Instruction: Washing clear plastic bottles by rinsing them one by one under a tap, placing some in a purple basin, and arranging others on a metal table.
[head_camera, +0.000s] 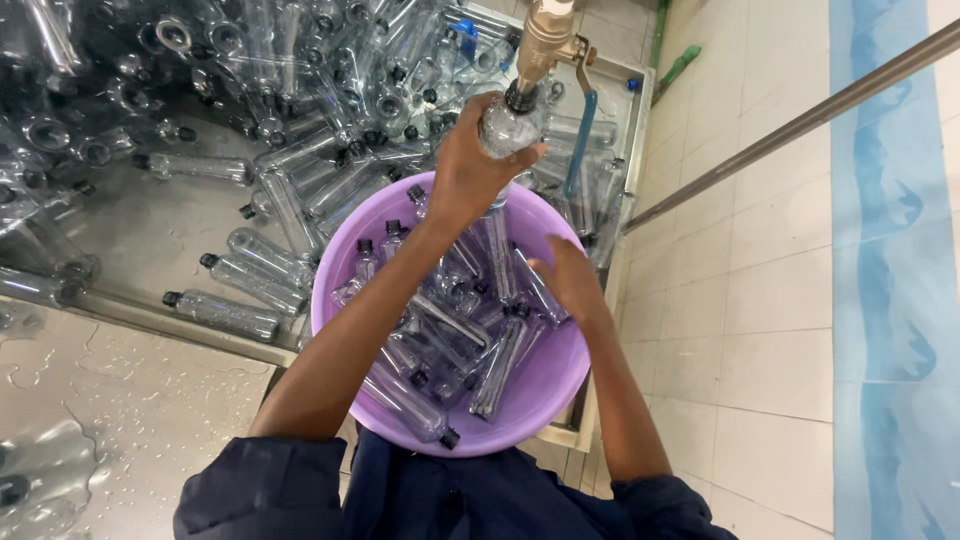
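— Tight up top: the brass tap (545, 40) and its blue-handled lever (581, 140) hang right over the purple bucket (540, 400).

— Inside it?

— Capped bottles (490, 330) crowd it edge to edge.

— And left?

— The trough's bottle heap (250, 90) blocks that; the wet steel counter (130, 390) lies open, tiled floor (760, 330) too.

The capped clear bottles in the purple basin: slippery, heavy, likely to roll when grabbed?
The bottles look empty and thin-walled, so probably light and a bit squashy. Droplets on the steel surface suggest wet, slippery plastic. Lying loosely crisscrossed in the purple basin, they would likely roll or shift when one is pulled.
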